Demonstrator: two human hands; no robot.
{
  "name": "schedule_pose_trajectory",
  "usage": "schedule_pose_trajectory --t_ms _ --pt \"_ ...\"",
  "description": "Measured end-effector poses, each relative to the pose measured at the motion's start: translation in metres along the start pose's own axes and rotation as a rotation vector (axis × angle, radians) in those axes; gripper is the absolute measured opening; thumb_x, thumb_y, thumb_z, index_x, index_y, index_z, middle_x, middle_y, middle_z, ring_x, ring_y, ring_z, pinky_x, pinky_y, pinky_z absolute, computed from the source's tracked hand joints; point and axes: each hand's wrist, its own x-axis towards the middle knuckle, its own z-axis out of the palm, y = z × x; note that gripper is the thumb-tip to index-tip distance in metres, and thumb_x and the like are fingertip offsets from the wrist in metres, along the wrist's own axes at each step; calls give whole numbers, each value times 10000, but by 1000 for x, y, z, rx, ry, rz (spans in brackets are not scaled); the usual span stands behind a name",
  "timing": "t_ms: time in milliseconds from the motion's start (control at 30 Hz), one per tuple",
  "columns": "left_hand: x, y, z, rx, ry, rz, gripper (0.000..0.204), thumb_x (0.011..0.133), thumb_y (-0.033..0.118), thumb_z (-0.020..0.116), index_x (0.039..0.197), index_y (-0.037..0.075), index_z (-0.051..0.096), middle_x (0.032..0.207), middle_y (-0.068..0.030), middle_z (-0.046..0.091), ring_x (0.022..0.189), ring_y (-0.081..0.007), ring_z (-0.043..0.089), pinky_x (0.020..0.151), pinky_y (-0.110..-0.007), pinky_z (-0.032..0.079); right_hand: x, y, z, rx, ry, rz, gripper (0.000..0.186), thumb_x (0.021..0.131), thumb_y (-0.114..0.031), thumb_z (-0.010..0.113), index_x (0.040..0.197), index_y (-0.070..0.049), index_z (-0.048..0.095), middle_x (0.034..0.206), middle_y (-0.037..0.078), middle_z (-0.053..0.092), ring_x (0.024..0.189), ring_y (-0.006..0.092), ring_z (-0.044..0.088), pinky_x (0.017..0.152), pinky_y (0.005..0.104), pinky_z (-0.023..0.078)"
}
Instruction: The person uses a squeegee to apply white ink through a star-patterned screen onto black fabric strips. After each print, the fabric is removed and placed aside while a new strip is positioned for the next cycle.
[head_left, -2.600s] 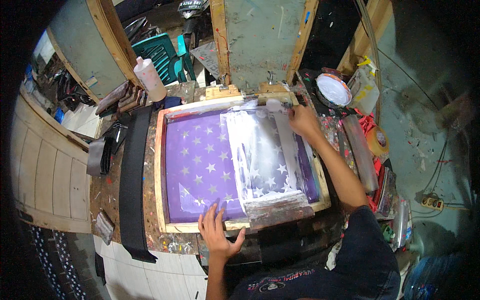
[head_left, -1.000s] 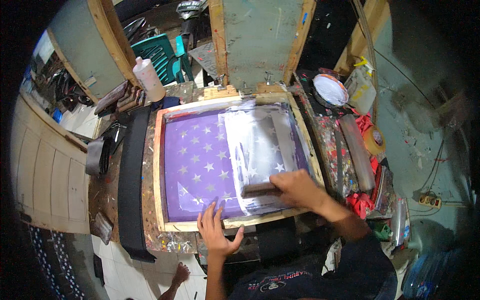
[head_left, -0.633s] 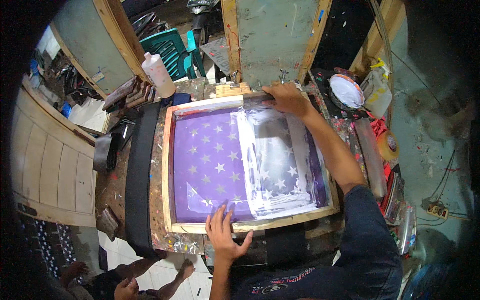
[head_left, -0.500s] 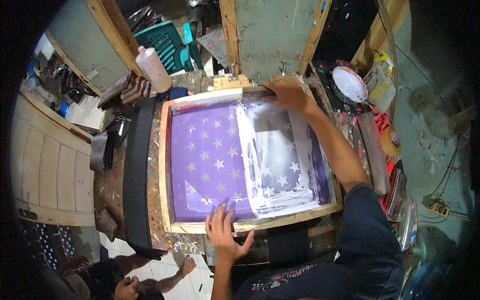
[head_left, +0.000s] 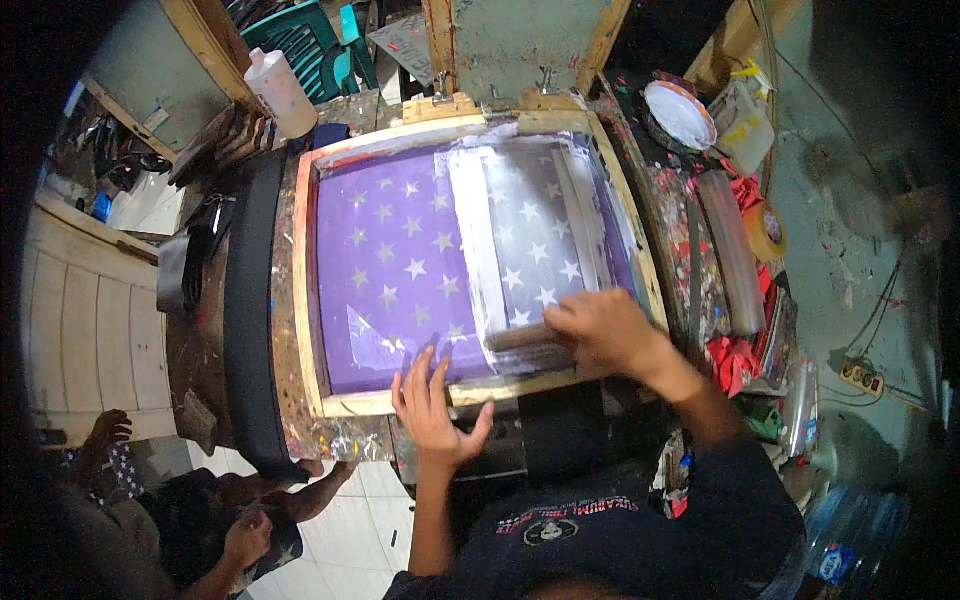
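A wooden-framed printing screen [head_left: 305, 290] lies before me, its purple mesh [head_left: 370, 290] patterned with pale stars. Over the mesh's right half, a grey-white band with white ink [head_left: 470, 230] along its sides shows more stars. Near the front of that band, my right hand [head_left: 608, 332] is closed around a dark squeegee [head_left: 528, 338] resting crosswise on the mesh. My left hand [head_left: 435, 415] rests on the frame's near rim, fingers spread and reaching over the mesh's edge; it holds nothing. Part of the squeegee is hidden under my right hand.
Hinge clamps [head_left: 442, 88] stand at the frame's far side. A plastic bottle [head_left: 282, 95] is at far left, a bowl of white ink [head_left: 680, 115] at far right. Tape [head_left: 768, 232] and red scraps [head_left: 733, 365] lie right. Another person's hand [head_left: 248, 540] shows at lower left.
My right hand has come from the frame's far end to its near part, drawing the squeegee along. The mesh behind it shows clearer stars. My left hand stays on the near rim.
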Motion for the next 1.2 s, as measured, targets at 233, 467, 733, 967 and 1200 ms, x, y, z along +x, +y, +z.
schedule_pose_trajectory --t_ms 233,467,733,967,1200 --pt "1 1 -1 -8 14 27 766 765 453 749 1365 25 541 1478 -208 489 1404 -364 426 1204 -555 172 7 21 -24 124 -20 57 382 708 -138 771 1036 -87 583 878 142 677 854 391 679 687 528 511" --pt "2 1 1 -14 1 26 766 763 450 746 1365 24 540 1477 -217 490 1404 -371 423 1203 -564 169 0 22 -1 86 33 82 449 705 -115 774 1108 -93 575 902 140 690 884 405 684 729 515 526" --pt "2 1 1 24 -25 9 768 757 449 768 1343 7 544 1475 -226 492 1372 -386 454 1183 -582 202 165 167 -8 -108 173 110 490 802 -423 782 1155 -102 669 923 204 717 890 424 701 775 528 542" --pt "2 2 3 34 -21 5 789 761 423 790 1380 -1 545 1471 -234 494 1389 -379 451 1181 -575 203 198 217 -18 -111 319 -107 531 841 -437 771 1182 -45 661 1080 200 693 954 429 678 821 508 519" --pt "4 4 2 19 0 -5 758 749 419 800 1340 -4 585 1439 -232 530 1360 -383 484 1169 -573 225 198 209 -6 -219 297 11 479 845 -366 776 1181 -54 637 967 188 704 936 417 683 805 514 519"
